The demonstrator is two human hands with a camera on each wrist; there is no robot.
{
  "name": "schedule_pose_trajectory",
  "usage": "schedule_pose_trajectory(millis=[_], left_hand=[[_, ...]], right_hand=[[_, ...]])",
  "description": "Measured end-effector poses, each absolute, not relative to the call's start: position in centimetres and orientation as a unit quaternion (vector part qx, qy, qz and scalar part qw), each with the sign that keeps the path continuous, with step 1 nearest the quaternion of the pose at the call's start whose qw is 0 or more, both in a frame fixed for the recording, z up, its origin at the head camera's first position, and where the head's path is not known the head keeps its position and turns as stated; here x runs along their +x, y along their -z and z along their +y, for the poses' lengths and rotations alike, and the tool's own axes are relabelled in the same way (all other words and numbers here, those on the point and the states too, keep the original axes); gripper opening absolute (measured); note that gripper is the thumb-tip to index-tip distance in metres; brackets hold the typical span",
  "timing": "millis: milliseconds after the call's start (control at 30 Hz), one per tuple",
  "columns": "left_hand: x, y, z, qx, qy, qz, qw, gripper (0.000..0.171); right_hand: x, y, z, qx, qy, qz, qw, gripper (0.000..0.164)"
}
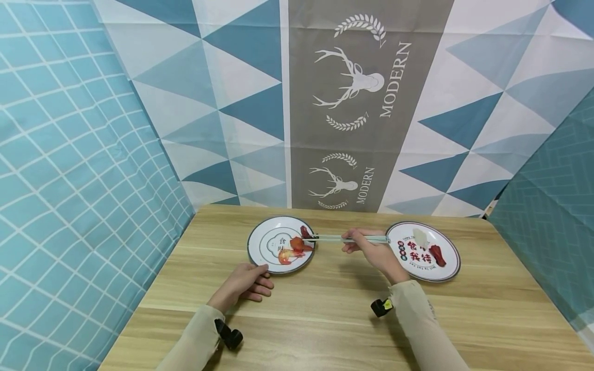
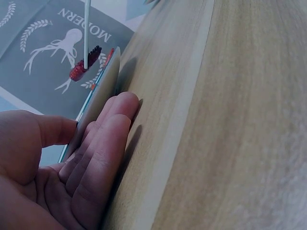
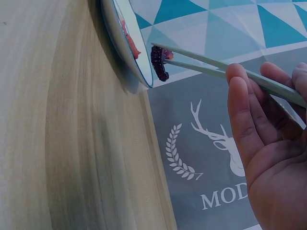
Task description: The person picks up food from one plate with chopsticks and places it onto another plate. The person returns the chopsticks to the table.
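My left hand (image 1: 248, 285) holds the near edge of the left plate (image 1: 263, 234), thumb on the rim and fingers under it. An orange shrimp (image 1: 286, 256) and an orange-red food piece (image 1: 297, 243) lie on this plate. From the right, my right hand (image 1: 371, 250) grips a pair of pale green chopsticks (image 1: 330, 238). Their tips pinch a dark red, bumpy food piece (image 3: 159, 62), raised above the plate's right side in the left wrist view. What this piece is, I cannot tell.
The right plate (image 1: 445, 273) stands beyond my right hand, with a whitish piece (image 1: 421, 237) and a red piece (image 1: 437, 255) on it. Both plates are on a wooden table (image 1: 315, 319). A patterned cloth (image 1: 250, 103) hangs behind the table.
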State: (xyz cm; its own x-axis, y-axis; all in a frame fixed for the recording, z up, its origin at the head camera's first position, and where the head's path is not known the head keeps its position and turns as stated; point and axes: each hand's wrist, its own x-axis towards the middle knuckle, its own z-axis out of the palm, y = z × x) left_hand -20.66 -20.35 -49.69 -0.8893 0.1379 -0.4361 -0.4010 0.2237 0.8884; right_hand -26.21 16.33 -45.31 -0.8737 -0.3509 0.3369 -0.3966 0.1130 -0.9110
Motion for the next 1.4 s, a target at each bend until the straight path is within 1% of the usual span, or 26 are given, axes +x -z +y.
schedule_pose_trajectory(millis=[333,567,900,1167,1400], left_hand=[[-20.6,49.9,-20.4,-0.093,-0.619,0.749,0.218,0.040],[-20.4,49.8,-20.5,-0.098,-0.617,0.750,0.215,0.039],[-20.5,50.0,-20.5,-0.097,-0.620,0.747,0.220,0.039],[-20.5,50.1,-20.5,-0.093,-0.621,0.745,0.225,0.040],[-20.9,50.0,-20.4,-0.096,-0.619,0.747,0.224,0.039]], right_hand=[[-26.6,46.0,15.4,0.238,-0.628,-0.740,0.015,0.040],[-26.6,46.2,15.1,0.229,-0.630,-0.742,0.011,0.044],[-26.6,46.3,14.3,0.227,-0.627,-0.745,0.011,0.037],[-26.6,46.5,13.8,0.221,-0.617,-0.755,0.014,0.041],[-26.5,47.0,13.0,0.210,-0.622,-0.753,0.029,0.038]])
